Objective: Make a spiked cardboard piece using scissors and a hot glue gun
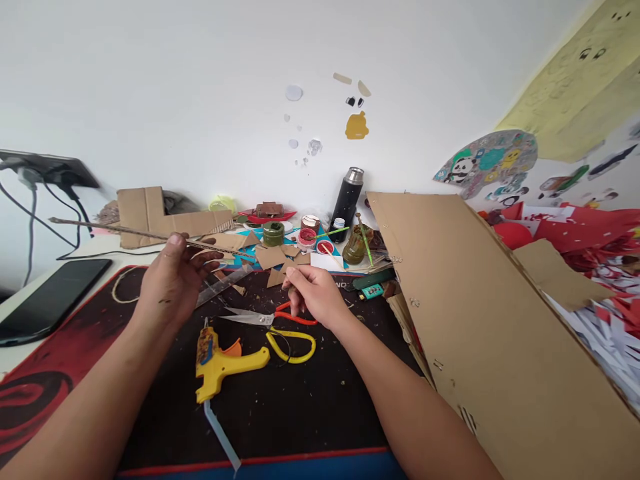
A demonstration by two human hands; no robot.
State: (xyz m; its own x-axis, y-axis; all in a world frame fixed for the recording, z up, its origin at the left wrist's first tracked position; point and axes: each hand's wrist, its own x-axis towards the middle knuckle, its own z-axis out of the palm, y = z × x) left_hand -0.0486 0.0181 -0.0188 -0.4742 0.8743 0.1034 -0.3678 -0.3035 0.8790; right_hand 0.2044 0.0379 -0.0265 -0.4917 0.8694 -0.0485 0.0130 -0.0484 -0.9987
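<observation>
My left hand (173, 280) is raised over the dark desk mat (310, 407) and pinches a long thin strip of cardboard (113, 228) that sticks out to the left. My right hand (315, 295) hovers low just above the scissors (273, 320) with red and yellow handles, its fingers curled near the red handle; whether it touches them is unclear. A yellow glue gun (220, 363) with a clear glue stick lies on the mat between my forearms. A clear ruler (223, 285) lies under my left hand.
A large cardboard sheet (490, 320) leans at the right over red and white paper scraps (600, 267). Paint jars (273, 233), a black flask (347, 200), cardboard pieces (150, 213) and a lighter (371, 291) crowd the back. A phone (47, 300) lies at left, cables behind it.
</observation>
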